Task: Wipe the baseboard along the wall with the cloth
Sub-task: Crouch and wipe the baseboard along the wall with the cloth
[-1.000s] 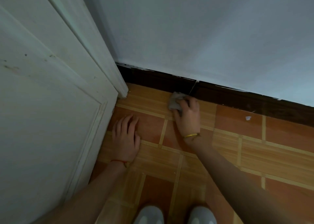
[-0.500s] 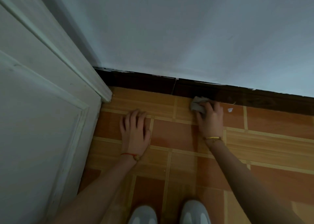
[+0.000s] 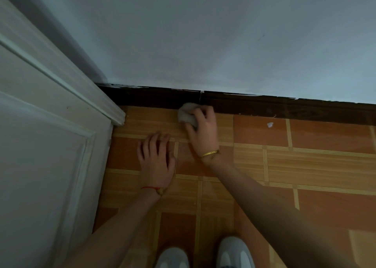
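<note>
Single head-worn view: looks steeply down and forward, near the floor [image 3: 264,166]; baseboard [image 3: 264,107] spans toward 12 o'clock.

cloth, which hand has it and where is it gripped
The right hand holds the bunched cloth in its fingertips, gripping the near side, against the baseboard. The left hand lies flat on the floor, holding nothing.

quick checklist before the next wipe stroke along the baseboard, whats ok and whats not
1. Cloth gripped in right hand: ok.
2. Cloth touching the baseboard: ok, it sits against the lower edge near the joint.
3. Left hand braced flat on the floor: ok.
4. Path to the right free: not ok, a small white scrap lies on the floor near the baseboard.
5. Stretch toward the door frame already clean: cannot tell, too dark.
</note>
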The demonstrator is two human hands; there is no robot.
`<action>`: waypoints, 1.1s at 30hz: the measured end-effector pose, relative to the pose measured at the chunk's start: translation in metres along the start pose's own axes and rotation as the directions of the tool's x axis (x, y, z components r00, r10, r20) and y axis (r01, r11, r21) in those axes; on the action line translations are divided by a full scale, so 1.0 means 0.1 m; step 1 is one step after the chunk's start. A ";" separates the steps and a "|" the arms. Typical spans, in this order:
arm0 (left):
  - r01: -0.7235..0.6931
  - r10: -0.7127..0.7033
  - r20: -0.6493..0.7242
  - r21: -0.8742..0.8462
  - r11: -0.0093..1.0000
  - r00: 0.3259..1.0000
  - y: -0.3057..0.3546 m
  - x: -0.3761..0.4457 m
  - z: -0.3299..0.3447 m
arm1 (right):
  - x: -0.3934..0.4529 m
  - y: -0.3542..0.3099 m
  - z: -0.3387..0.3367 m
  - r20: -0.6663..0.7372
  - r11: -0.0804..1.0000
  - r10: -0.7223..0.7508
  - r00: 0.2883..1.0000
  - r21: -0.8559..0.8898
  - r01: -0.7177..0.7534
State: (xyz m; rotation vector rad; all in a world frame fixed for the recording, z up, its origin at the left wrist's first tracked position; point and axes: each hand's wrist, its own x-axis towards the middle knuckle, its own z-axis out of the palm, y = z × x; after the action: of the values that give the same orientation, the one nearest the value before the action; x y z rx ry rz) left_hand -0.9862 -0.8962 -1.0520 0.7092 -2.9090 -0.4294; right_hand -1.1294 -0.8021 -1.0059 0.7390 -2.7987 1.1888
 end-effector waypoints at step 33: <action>-0.009 0.010 -0.070 0.006 1.000 0.998 0.00 0.02 0.02 | 0.16 -0.23 -0.10 -0.418 0.826 0.513 0.750 0.479 -0.297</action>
State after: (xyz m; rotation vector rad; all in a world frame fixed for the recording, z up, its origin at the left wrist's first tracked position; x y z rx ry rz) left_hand -0.9886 -0.8969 -1.0540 0.6966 -2.8483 -0.3877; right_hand -1.1356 -0.8158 -0.9803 -0.2498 -2.3188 1.7180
